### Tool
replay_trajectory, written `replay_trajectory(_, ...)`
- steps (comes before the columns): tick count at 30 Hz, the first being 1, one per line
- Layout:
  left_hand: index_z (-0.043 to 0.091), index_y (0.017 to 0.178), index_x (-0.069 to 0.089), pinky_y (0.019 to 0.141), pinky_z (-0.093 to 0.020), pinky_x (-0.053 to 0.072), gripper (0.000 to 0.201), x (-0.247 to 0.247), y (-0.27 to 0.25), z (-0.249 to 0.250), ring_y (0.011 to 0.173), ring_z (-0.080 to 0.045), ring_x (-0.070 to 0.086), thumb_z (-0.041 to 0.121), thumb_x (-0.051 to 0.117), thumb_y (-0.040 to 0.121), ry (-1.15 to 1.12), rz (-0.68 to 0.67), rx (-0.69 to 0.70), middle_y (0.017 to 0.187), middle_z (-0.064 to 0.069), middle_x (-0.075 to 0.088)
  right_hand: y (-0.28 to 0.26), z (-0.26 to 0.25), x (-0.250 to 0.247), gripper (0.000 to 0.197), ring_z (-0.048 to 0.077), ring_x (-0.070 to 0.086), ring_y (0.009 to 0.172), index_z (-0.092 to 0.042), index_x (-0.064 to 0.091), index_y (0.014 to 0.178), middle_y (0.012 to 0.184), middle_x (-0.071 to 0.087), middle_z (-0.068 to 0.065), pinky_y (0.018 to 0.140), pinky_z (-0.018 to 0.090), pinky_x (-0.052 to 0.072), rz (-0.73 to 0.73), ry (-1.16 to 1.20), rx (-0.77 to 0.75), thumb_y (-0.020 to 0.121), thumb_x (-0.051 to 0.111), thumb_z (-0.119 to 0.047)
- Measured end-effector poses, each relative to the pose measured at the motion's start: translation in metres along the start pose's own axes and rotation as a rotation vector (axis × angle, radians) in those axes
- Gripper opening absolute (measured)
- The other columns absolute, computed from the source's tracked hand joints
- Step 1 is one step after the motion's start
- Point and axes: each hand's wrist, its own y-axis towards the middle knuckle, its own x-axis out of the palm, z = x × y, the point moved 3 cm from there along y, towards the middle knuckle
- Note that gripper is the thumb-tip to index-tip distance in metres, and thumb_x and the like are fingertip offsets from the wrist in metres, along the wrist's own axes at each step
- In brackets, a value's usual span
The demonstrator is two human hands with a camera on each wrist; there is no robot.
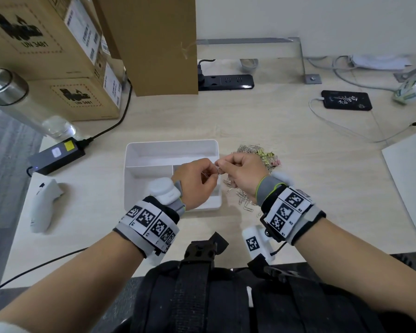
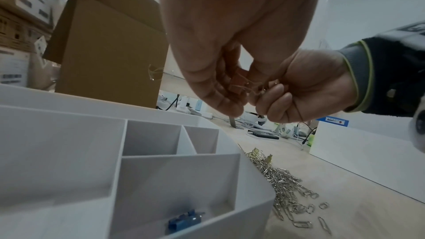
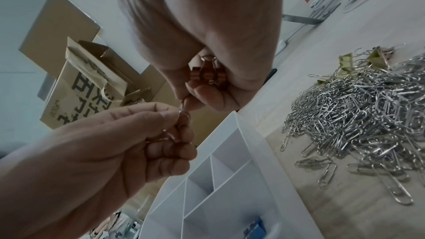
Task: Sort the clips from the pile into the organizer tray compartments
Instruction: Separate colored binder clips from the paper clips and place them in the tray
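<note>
Both hands meet just above the right edge of the white organizer tray (image 1: pixel 171 143). My right hand (image 1: pixel 235 169) grips an orange binder clip (image 3: pixel 207 76) in its curled fingers. My left hand (image 1: pixel 202 175) pinches a thin silver paper clip (image 1: pixel 212 173) that hangs tangled with it. In the left wrist view the orange binder clip (image 2: pixel 238 82) sits between the two sets of fingertips. A blue binder clip (image 2: pixel 184 222) lies in the tray's near right compartment. The pile of clips (image 3: pixel 356 106) lies on the desk right of the tray, partly hidden under my right hand in the head view.
Cardboard boxes (image 1: pixel 58 51) and a brown bag (image 1: pixel 154 44) stand behind the tray, with a power strip (image 1: pixel 226 81) beside them. A white controller (image 1: pixel 45 203) and a power adapter (image 1: pixel 58 152) lie to the left. A phone (image 1: pixel 346 99) and a white board (image 1: pixel 411 179) are on the right.
</note>
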Motion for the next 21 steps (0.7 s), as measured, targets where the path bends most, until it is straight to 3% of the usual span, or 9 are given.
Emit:
replay_trajectory(2, 0.024, 0.076, 0.060, 0.054, -0.020, 0.042, 0.011, -0.001, -0.001, 0.000, 0.053, -0.001, 0.052, 0.020, 0.059, 0.086, 0.001, 0.020, 0.049, 0.056, 0.015, 0.053, 0.000, 0.000, -0.001, 0.018, 0.017, 0.038, 0.044, -0.016, 0.070, 0.073, 0.058, 0.066, -0.006, 0.045, 0.025, 0.036, -0.030, 0.009, 0.010, 0.087, 0.062, -0.010)
replay_trajectory(7, 0.024, 0.076, 0.061, 0.052, -0.019, 0.038, 0.012, -0.003, -0.001, -0.002, 0.049, -0.002, 0.047, 0.021, 0.058, 0.086, 0.001, 0.043, 0.072, 0.055, 0.013, 0.052, -0.002, -0.002, -0.004, 0.016, 0.015, 0.038, 0.043, -0.012, 0.070, 0.082, 0.061, 0.067, -0.006, 0.042, 0.023, 0.037, -0.089, 0.036, 0.020, 0.091, 0.058, -0.011)
replay_trajectory(12, 0.027, 0.076, 0.061, 0.061, -0.033, 0.054, 0.012, -0.002, 0.003, -0.006, 0.062, -0.016, 0.063, 0.025, 0.057, 0.086, -0.108, 0.000, -0.025, 0.066, 0.004, 0.066, -0.003, -0.007, -0.005, 0.018, 0.014, 0.038, 0.045, -0.013, 0.070, 0.088, 0.063, 0.065, -0.007, 0.041, 0.021, 0.037, -0.125, 0.049, -0.012, 0.093, 0.054, -0.007)
replay_trajectory(16, 0.017, 0.079, 0.064, 0.065, -0.035, 0.058, 0.014, -0.001, 0.004, -0.002, 0.066, -0.018, 0.068, 0.016, 0.056, 0.090, -0.428, -0.086, -0.168, 0.074, -0.004, 0.069, -0.004, -0.006, -0.005, 0.018, 0.013, 0.038, 0.046, -0.014, 0.068, 0.087, 0.069, 0.056, 0.008, 0.042, 0.021, 0.036, -0.212, 0.126, -0.015, 0.093, 0.054, -0.004)
replay_trajectory(18, 0.011, 0.082, 0.062, 0.062, -0.031, 0.057, 0.015, -0.001, 0.003, 0.003, 0.064, -0.018, 0.067, 0.012, 0.053, 0.094, -0.594, -0.156, -0.260, 0.077, -0.006, 0.068, -0.003, -0.004, -0.006, 0.014, 0.011, 0.039, 0.045, -0.012, 0.065, 0.083, 0.063, 0.054, 0.003, 0.042, 0.021, 0.035, -0.224, 0.174, 0.003, 0.091, 0.057, -0.006)
replay_trajectory(21, 0.008, 0.089, 0.058, 0.055, -0.028, 0.055, 0.020, -0.001, 0.001, 0.008, 0.059, -0.020, 0.065, 0.022, 0.046, 0.098, -0.791, -0.253, -0.378, 0.080, -0.009, 0.066, -0.001, -0.003, -0.007, 0.012, 0.009, 0.039, 0.044, -0.011, 0.060, 0.078, 0.060, 0.054, -0.001, 0.041, 0.020, 0.033, -0.197, 0.200, 0.017, 0.090, 0.059, -0.008)
